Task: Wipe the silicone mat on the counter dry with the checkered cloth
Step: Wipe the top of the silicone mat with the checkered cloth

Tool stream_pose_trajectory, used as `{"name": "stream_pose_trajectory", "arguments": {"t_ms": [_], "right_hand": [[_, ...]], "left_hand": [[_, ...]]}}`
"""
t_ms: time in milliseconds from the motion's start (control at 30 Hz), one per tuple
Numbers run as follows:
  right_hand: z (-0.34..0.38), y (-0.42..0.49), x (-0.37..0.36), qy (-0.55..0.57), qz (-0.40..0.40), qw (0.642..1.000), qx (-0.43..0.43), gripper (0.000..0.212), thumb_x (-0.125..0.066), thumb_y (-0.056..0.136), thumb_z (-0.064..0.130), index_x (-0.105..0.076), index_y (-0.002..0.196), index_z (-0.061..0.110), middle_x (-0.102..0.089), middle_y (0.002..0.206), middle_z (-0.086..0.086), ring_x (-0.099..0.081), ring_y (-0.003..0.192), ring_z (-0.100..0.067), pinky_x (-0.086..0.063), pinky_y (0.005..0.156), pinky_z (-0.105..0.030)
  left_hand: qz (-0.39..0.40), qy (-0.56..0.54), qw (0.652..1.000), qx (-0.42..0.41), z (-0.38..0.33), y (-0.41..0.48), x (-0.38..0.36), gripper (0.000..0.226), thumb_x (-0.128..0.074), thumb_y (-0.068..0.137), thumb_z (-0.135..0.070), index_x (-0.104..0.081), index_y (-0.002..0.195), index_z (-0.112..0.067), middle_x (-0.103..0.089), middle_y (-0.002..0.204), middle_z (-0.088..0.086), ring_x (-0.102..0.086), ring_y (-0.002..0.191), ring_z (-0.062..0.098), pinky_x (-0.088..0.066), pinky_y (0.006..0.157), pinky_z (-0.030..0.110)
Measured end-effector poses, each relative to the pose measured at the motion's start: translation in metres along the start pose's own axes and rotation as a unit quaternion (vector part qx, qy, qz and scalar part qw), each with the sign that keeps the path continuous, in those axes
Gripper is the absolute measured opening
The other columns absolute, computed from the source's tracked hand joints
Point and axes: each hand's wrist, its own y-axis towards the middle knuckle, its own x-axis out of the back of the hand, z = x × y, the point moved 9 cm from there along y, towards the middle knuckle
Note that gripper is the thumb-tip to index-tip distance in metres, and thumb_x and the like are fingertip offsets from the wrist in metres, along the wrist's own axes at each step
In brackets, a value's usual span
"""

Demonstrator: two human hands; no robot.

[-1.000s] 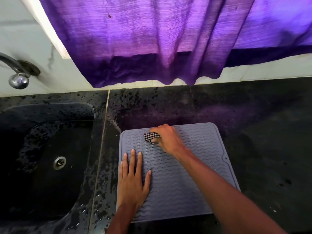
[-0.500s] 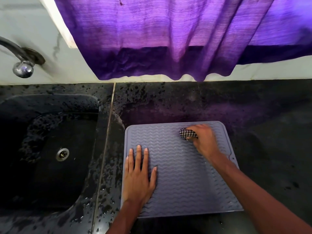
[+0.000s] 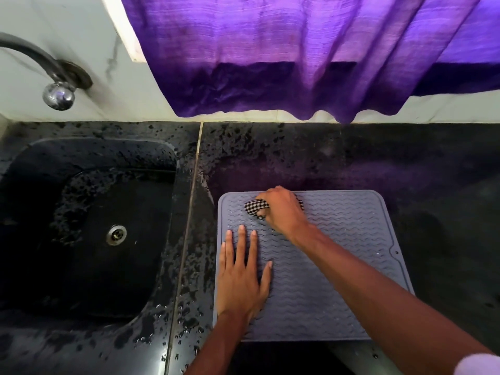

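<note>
A grey silicone mat (image 3: 349, 239) with a wavy ribbed pattern lies flat on the black counter (image 3: 405, 163). My right hand (image 3: 284, 212) is closed around a bunched black-and-white checkered cloth (image 3: 255, 207) and presses it on the mat's far left part. Only a small piece of the cloth shows past my fingers. My left hand (image 3: 240, 274) lies flat on the mat's left side, fingers spread, holding nothing.
A black sink (image 3: 89, 226) with a metal drain (image 3: 116, 235) lies left of the mat. Water drops cover the counter strip (image 3: 189, 293) between them. A tap (image 3: 54, 79) sticks out of the wall at the far left. A purple curtain (image 3: 297, 55) hangs behind the counter.
My right hand has swept the cloth from the mat's far right back to its far left. My left hand stays flat on the mat.
</note>
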Motion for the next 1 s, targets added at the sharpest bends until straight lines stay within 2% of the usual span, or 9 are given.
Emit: {"name": "stream_pose_trajectory", "arguments": {"t_ms": [100, 233, 333, 433, 567, 667, 867, 1000], "right_hand": [[0.026, 0.011, -0.010, 0.000, 0.024, 1.000, 0.019, 0.016, -0.069, 0.079, 0.015, -0.072, 0.095, 0.014, -0.071, 0.092, -0.010, -0.062, 0.093, -0.029, -0.049, 0.085, -0.039], [0.041, 0.019, -0.016, 0.098, 0.048, 0.994, 0.011, 0.020, -0.076, 0.078, 0.020, -0.071, 0.096, 0.017, -0.073, 0.090, -0.009, -0.067, 0.091, -0.029, -0.052, 0.075, -0.035], [0.035, 0.010, 0.000, 0.113, 0.011, 0.993, 0.017, 0.022, -0.074, 0.080, 0.025, -0.067, 0.101, 0.024, -0.072, 0.092, -0.002, -0.067, 0.091, -0.024, -0.054, 0.076, -0.038], [0.000, -0.013, 0.024, 0.075, -0.013, 0.997, 0.012, 0.017, -0.067, 0.086, 0.026, -0.063, 0.102, 0.020, -0.067, 0.096, -0.002, -0.061, 0.092, -0.023, -0.050, 0.079, -0.040], [-0.084, -0.043, 0.041, -0.015, 0.009, 0.997, -0.078, 0.017, -0.062, 0.089, 0.020, -0.062, 0.103, 0.011, -0.062, 0.099, -0.009, -0.057, 0.096, -0.028, -0.045, 0.082, -0.039], [-0.105, -0.049, 0.039, -0.040, 0.008, 0.993, -0.110, 0.015, -0.064, 0.084, 0.013, -0.063, 0.098, 0.008, -0.064, 0.096, -0.013, -0.059, 0.095, -0.035, -0.045, 0.081, -0.040], [-0.066, -0.029, 0.021, -0.028, -0.017, 0.995, -0.094, 0.021, -0.063, 0.078, 0.010, -0.065, 0.098, 0.011, -0.066, 0.095, -0.010, -0.058, 0.093, -0.031, -0.046, 0.080, -0.037], [-0.022, -0.010, 0.006, -0.018, -0.001, 0.998, -0.060, 0.020, -0.060, 0.077, 0.007, -0.064, 0.097, 0.010, -0.066, 0.097, -0.011, -0.058, 0.095, -0.031, -0.045, 0.082, -0.037]], "left_hand": [[-0.003, 0.001, 1.000, 0.002, 0.000, -0.001, 0.001, 0.074, -0.024, 0.103, -0.058, -0.016, 0.161, -0.013, -0.007, 0.169, 0.013, -0.003, 0.156, 0.033, -0.013, 0.123, 0.049], [-0.008, -0.003, 1.000, 0.005, 0.001, -0.001, 0.002, 0.074, -0.025, 0.103, -0.059, -0.018, 0.161, -0.014, -0.009, 0.169, 0.012, -0.006, 0.156, 0.032, -0.011, 0.123, 0.047], [-0.007, -0.006, 1.000, 0.004, 0.002, -0.001, 0.002, 0.074, -0.025, 0.103, -0.059, -0.020, 0.161, -0.014, -0.010, 0.169, 0.011, -0.007, 0.156, 0.031, -0.012, 0.123, 0.046], [-0.014, -0.012, 1.000, 0.001, 0.002, 0.000, 0.002, 0.074, -0.028, 0.102, -0.058, -0.021, 0.161, -0.014, -0.011, 0.169, 0.011, -0.007, 0.156, 0.032, -0.013, 0.123, 0.047], [-0.019, -0.017, 1.000, -0.003, 0.002, -0.001, 0.002, 0.075, -0.030, 0.102, -0.059, -0.020, 0.161, -0.015, -0.011, 0.169, 0.010, -0.006, 0.156, 0.031, -0.014, 0.123, 0.047], [-0.017, -0.015, 1.000, -0.001, 0.002, -0.001, 0.002, 0.075, -0.030, 0.102, -0.059, -0.019, 0.161, -0.015, -0.009, 0.170, 0.009, -0.004, 0.156, 0.031, -0.013, 0.123, 0.046], [-0.016, -0.016, 1.000, 0.001, 0.003, 0.000, 0.000, 0.075, -0.031, 0.102, -0.059, -0.018, 0.161, -0.016, -0.008, 0.170, 0.009, -0.003, 0.156, 0.031, -0.013, 0.123, 0.046], [-0.007, -0.007, 1.000, 0.005, 0.002, 0.001, -0.002, 0.075, -0.028, 0.102, -0.060, -0.015, 0.162, -0.016, -0.004, 0.170, 0.009, -0.002, 0.156, 0.031, -0.012, 0.122, 0.046]]}}
